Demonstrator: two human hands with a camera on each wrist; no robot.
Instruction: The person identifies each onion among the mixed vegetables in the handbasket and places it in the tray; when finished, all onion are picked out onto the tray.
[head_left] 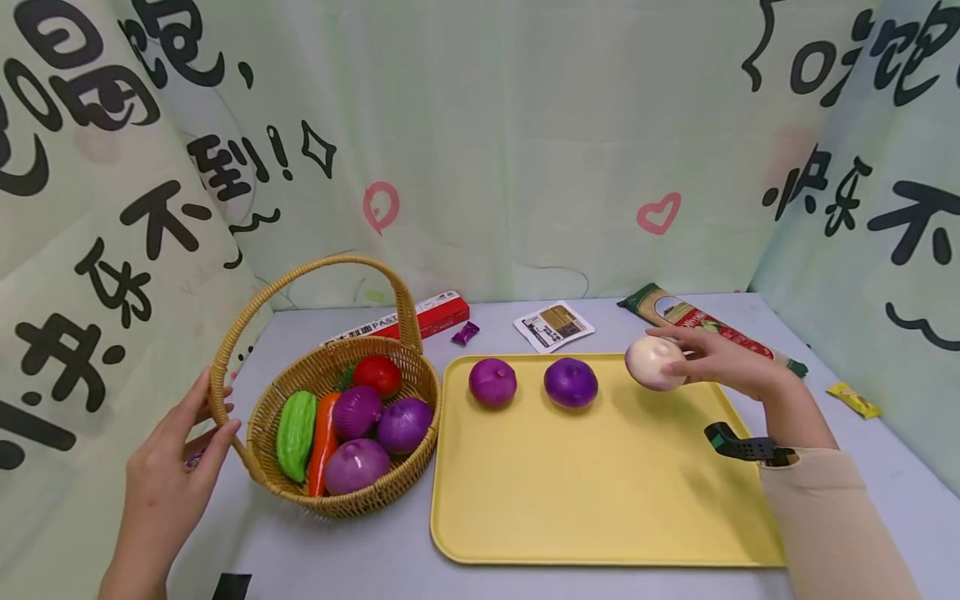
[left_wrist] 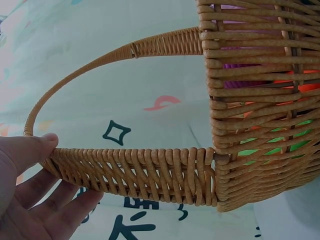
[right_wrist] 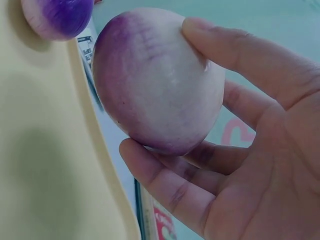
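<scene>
1. Right hand (head_left: 716,360): fingers and thumb curled around a pale onion (head_left: 655,362), white with a purple blush at one end. In the right wrist view the onion (right_wrist: 157,80) sits between the thumb on top and the fingers (right_wrist: 165,182) underneath.
2. Position of the pale onion: held over the far right corner of the yellow tray (head_left: 600,500). Whether it touches the tray surface cannot be told from these views.
3. Row on the tray: two purple onions lie along the far edge, the left one (head_left: 492,382) and the middle one (head_left: 571,382). The pale onion is just to the right of the middle one and apart from it, in line with both.
4. Key relation: the free tray surface lies directly below and near of the held onion, and the right hand is by far the nearer hand to it.
5. Left hand (head_left: 176,454): fingers nearly straight, thumb on the rim of the wicker basket (head_left: 420,392) at its left side, steadying it; the left wrist view shows the thumb (left_wrist: 30,147) on the rim, fingers below.
6. Basket contents: a tomato, three purple onions, a carrot and a green gourd.
7. Far of the tray: a red box, a small packet, a pasta bag.
</scene>
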